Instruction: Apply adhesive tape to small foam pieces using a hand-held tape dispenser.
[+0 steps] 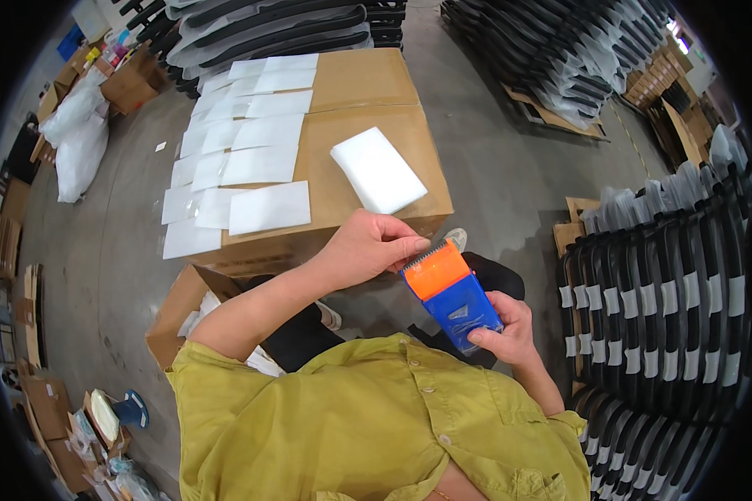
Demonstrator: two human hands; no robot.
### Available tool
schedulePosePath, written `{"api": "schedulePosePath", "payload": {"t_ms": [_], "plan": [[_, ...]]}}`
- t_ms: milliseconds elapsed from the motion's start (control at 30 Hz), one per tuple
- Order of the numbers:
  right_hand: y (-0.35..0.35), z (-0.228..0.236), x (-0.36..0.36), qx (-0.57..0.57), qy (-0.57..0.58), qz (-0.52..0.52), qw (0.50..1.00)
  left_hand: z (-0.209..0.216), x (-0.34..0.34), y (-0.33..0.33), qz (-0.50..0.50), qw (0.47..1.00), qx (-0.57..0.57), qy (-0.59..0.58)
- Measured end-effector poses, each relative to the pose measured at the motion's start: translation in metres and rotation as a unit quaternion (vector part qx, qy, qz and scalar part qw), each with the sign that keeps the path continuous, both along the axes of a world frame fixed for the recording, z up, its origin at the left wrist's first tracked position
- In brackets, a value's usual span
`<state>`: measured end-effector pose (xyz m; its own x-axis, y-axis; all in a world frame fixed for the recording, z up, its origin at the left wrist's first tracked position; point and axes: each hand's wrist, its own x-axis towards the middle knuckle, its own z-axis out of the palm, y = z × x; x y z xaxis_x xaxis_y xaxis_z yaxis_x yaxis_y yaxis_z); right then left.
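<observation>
My right hand (511, 328) grips the blue body of a handheld tape dispenser (459, 305), tilted in front of my chest. Its orange front ends in a dark toothed edge, turned toward the carton. Thumb and forefinger of my left hand (368, 245) are pinched together right at that edge, on the tape end; the clear film itself is hard to see. Just beyond lies a stack of white foam sheets (378, 171) on a large brown carton (363, 79). Overlapping rows of white foam pieces (269, 207) cover the carton's left side, some with shiny clear tape on them.
An open carton (171, 313) with white material stands by my left leg. Racks of black curved parts with white wraps (643, 301) rise at my right. More wrapped black parts (551, 58) are stacked behind the carton. A white plastic bag (79, 138) sits far left.
</observation>
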<state>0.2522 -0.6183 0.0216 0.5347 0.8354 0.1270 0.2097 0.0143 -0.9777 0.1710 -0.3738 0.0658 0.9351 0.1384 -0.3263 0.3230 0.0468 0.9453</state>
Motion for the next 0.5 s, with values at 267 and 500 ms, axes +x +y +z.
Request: {"api": "schedulePosePath", "payload": {"t_ms": [267, 500], "plan": [[0.011, 0.017, -0.005, -0.027, 0.113, -0.014, 0.993, -0.021, 0.000, 0.000, 0.058, 0.983, 0.149, -0.093], [0.014, 0.021, -0.001, -0.072, 0.104, -0.006, 0.992, -0.022, 0.002, 0.005, 0.058, 0.966, 0.220, -0.120]]}}
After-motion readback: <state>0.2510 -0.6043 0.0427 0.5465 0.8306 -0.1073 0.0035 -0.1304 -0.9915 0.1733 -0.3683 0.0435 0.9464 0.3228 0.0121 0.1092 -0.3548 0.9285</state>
